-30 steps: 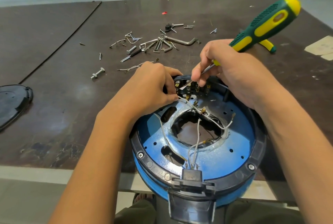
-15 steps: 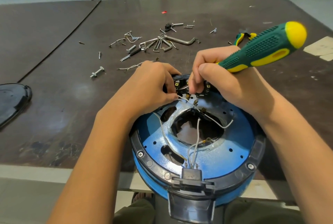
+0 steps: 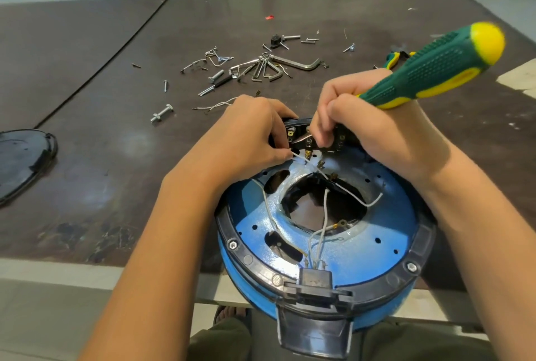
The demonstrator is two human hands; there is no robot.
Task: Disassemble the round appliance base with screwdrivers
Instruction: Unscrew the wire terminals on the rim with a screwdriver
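Observation:
The round blue appliance base (image 3: 362,247) with a black rim lies upside down at the table's near edge, loose white wires (image 3: 358,199) crossing its central opening. My left hand (image 3: 246,140) pinches a white wire at the black terminal block (image 3: 301,140) on the far rim. My right hand (image 3: 374,131) grips a green and yellow screwdriver (image 3: 435,70). Its handle slants up to the right and its tip is hidden behind my fingers at the terminals.
Loose screws, bolts and hex keys (image 3: 261,67) lie scattered on the brown table (image 3: 116,143) beyond the base. A second green and yellow tool (image 3: 391,59) lies at the right. A black cover (image 3: 23,160) sits at the left edge.
My right hand has tilted the screwdriver handle lower and farther right, closing its fingers nearer the terminals. My left hand has stayed at the wire.

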